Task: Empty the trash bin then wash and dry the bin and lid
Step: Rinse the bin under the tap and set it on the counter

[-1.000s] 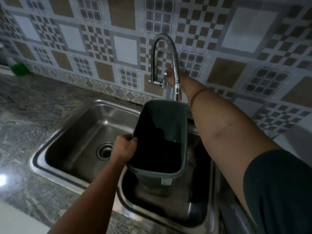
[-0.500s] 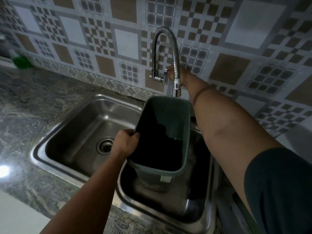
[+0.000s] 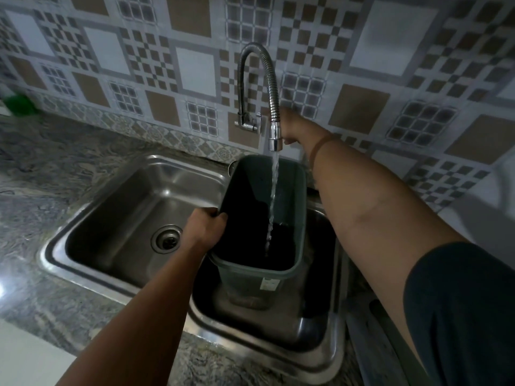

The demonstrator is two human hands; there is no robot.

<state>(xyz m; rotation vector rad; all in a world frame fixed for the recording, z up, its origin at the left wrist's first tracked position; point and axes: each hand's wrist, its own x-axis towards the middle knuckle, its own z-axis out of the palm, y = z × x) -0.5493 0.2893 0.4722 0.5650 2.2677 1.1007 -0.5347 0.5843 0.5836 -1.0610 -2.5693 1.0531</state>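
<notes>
The washing step is getting underway: left hand [image 3: 207,228] fingers are gripping the bin [image 3: 262,215] rim in the sink [image 3: 133,196], water is streaming in beside them, right hand [image 3: 289,126] fingers, grip unclear, are reaching behind the tap [image 3: 271,107], so swishing seems next

1. The right hand [image 3: 289,126] sits at about one o'clock behind the faucet [image 3: 271,107]; the spout covers its fingers, so whether they hold anything cannot be told.
2. The bin [image 3: 299,218] interior is too dark to show its floor or the water level.
3. The label [image 3: 268,284] at six o'clock on the bin's near wall is too small to read.
4. The green object [image 3: 18,105] at nine o'clock is blurred and cut by the left edge.
5. The right basin [image 3: 320,330] floor lies mostly under the bin and in shadow.
6. The left hand [image 3: 204,231] has its fingertips hidden inside the bin's rim.
</notes>
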